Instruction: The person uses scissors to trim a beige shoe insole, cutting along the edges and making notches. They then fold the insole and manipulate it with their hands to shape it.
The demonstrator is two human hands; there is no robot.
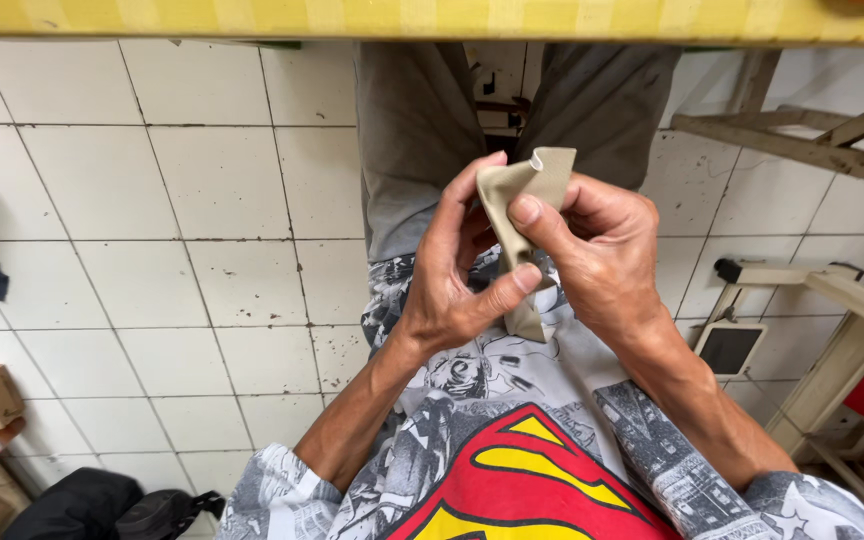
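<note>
Folded strip of tan leather-like material (pixel 526 215), held in front of the torso, above the white tiled floor (pixel 202 210). Long axis runs near vertical in the head view: curled upper end up by the grey trousers (pixel 422 130), lower tip hanging toward the printed shirt (pixel 512 420).

Left hand (pixel 452 275): closed around the strip from its left side, fingers behind the upper fold, thumb tip pressed on the lower part.

Right hand (pixel 602 250): closed on the strip from the right, thumb laid across the front face just below the top fold.

Both hands touch the strip; neither is nearer. Thumbs sit one above the other along the axis.

Periphery: yellow table edge (pixel 432 20) at top; wooden frame pieces (pixel 812 135) at right.
</note>
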